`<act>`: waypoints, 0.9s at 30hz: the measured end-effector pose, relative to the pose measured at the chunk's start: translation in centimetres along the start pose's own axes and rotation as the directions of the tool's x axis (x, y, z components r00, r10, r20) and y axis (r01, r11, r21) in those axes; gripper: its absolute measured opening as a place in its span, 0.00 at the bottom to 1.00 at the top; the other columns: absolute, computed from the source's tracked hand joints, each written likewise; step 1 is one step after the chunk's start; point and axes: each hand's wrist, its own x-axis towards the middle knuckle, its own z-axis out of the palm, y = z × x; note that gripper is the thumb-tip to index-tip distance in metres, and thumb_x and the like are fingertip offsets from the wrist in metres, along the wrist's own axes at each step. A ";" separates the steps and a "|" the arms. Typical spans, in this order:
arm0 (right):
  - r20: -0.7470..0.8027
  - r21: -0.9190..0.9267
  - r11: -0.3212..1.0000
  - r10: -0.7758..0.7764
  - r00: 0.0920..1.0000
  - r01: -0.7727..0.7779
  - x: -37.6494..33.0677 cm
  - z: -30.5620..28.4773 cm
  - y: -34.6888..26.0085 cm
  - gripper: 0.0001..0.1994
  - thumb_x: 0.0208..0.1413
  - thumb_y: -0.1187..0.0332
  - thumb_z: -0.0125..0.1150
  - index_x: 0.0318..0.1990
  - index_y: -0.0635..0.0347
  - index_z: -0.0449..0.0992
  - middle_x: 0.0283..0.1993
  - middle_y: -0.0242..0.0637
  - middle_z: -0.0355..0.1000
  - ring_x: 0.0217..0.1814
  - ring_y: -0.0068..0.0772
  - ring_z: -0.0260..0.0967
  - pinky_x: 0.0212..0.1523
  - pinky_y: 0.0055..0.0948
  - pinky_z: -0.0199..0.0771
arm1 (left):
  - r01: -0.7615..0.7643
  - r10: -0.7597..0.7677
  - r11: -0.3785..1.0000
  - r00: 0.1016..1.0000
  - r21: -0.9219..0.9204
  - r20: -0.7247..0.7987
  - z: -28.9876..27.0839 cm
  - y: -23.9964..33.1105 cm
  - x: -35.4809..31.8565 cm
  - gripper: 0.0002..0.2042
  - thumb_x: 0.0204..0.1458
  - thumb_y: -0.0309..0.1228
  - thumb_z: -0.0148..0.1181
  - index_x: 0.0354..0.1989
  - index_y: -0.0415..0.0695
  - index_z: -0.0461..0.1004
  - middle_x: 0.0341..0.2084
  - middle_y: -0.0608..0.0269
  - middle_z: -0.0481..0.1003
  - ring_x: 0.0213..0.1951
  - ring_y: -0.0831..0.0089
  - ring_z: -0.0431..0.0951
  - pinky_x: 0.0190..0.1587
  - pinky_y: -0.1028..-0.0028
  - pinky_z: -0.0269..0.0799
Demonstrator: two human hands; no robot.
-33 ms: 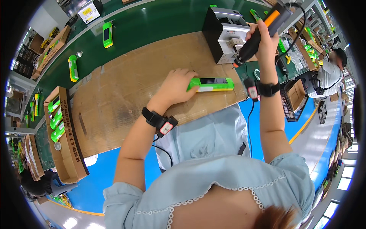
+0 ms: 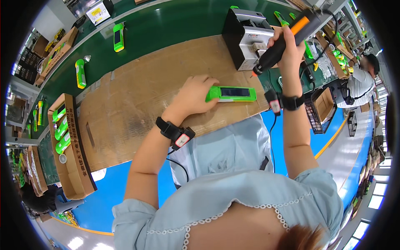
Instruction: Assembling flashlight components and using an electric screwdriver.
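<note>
Surface (image 2: 137,96): a broad sheet of brown cardboard covers a workbench, with a green conveyor strip running along its far edge.
Cardboard box (image 2: 77,166): an open tray at the left edge of the surface, holding several green flashlights lying side by side.
Metal machine (image 2: 246,37): a black and silver box at the far right corner of the surface, just beyond the right hand.
Electric screwdriver (image 2: 283,41): a black tool with an orange band, held tilted above the right end of the surface, its tip pointing down and left, close to the machine's front.
Green flashlight (image 2: 231,94): a long green case with a dark panel on top, lying flat near the near right edge of the surface, lengthwise along that edge.
Left hand (image 2: 193,96): fingers spread and pressed down on the left end of the green flashlight, steadying it; a black wrist strap sits behind it.
Right hand (image 2: 287,46): closed in a fist around the screwdriver's handle, raised well above the flashlight.
Loose flashlights (image 2: 80,73): two more green ones lie on the conveyor strip at the far left.
</note>
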 end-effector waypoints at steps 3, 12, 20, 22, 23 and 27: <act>0.075 0.164 0.984 -0.078 0.994 0.064 -3.4 2.2 -1.0 0.13 0.55 0.66 0.59 0.37 0.66 0.65 0.24 0.40 0.68 0.21 0.31 0.69 0.23 0.27 0.70 | -0.063 0.063 0.998 0.998 -0.026 -0.009 0.3 0.7 0.1 0.17 0.40 0.34 0.63 0.40 0.44 0.71 0.36 0.55 0.71 0.40 0.55 0.70 0.43 0.63 0.66; 0.159 0.188 0.981 -0.085 0.984 0.054 -6.1 6.0 -0.2 0.13 0.52 0.70 0.61 0.39 0.67 0.65 0.26 0.39 0.69 0.23 0.31 0.69 0.24 0.27 0.71 | -0.096 0.094 0.995 0.990 -0.012 -0.105 1.8 0.2 -0.2 0.20 0.35 0.34 0.68 0.37 0.45 0.69 0.34 0.56 0.68 0.39 0.56 0.70 0.41 0.63 0.66; 0.157 0.165 0.986 -0.052 0.986 0.026 -6.0 6.4 0.6 0.12 0.53 0.73 0.59 0.40 0.67 0.64 0.28 0.38 0.69 0.24 0.30 0.70 0.26 0.27 0.71 | -0.068 0.071 0.997 0.992 0.028 -0.102 2.0 0.4 -0.5 0.20 0.35 0.35 0.67 0.38 0.44 0.69 0.35 0.56 0.69 0.40 0.57 0.70 0.43 0.64 0.66; 0.156 0.176 0.983 -0.071 0.985 0.043 -6.0 6.4 0.7 0.12 0.53 0.72 0.59 0.41 0.67 0.64 0.28 0.39 0.69 0.24 0.30 0.69 0.27 0.27 0.71 | -0.062 0.065 0.998 0.993 0.032 -0.101 1.9 0.5 -0.5 0.20 0.36 0.35 0.67 0.38 0.44 0.69 0.35 0.56 0.69 0.40 0.57 0.70 0.43 0.64 0.66; 0.151 0.183 0.981 -0.087 0.985 0.059 -5.9 6.4 0.7 0.12 0.53 0.72 0.59 0.41 0.68 0.64 0.27 0.39 0.69 0.24 0.30 0.69 0.27 0.27 0.71 | -0.057 0.060 0.998 0.994 0.030 -0.096 1.8 0.5 -0.5 0.20 0.36 0.35 0.67 0.38 0.44 0.69 0.35 0.56 0.69 0.41 0.57 0.70 0.44 0.64 0.66; 0.162 0.168 0.985 -0.063 0.985 0.035 -5.8 6.0 0.8 0.14 0.53 0.71 0.60 0.41 0.67 0.64 0.27 0.39 0.69 0.23 0.30 0.69 0.27 0.27 0.71 | -0.064 0.068 0.997 0.993 0.041 -0.100 1.9 0.6 -0.1 0.20 0.36 0.36 0.67 0.38 0.44 0.69 0.35 0.55 0.69 0.41 0.57 0.70 0.44 0.64 0.65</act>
